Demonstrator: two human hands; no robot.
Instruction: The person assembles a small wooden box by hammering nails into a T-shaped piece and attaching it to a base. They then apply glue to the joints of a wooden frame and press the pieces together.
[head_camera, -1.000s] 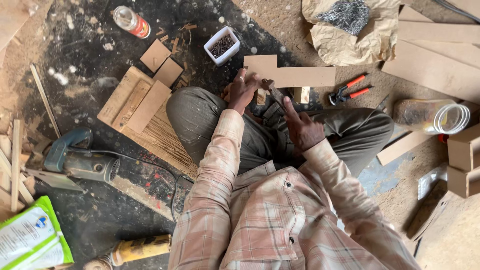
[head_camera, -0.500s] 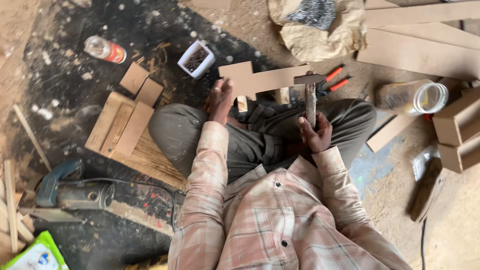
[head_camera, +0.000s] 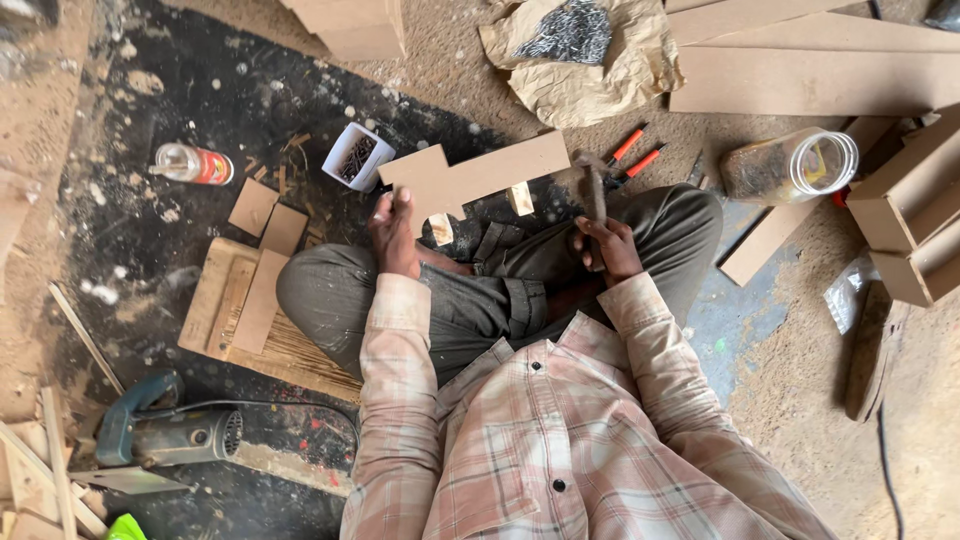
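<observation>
You've got one view only: head cam, pointing nearly straight down, close over your lap. Your left hand (head_camera: 395, 232), right hand (head_camera: 607, 250) sit mid-frame, workshop floor (head_camera: 800, 400) all around.

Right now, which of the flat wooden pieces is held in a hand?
The notched board, gripped by the left hand. The two small squares lie on the floor beside the knee, untouched.

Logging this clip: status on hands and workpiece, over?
Left hand grips the board at its notched end. Right hand holds the hammer upright beside it. Nail cup close by; nothing between.
</observation>
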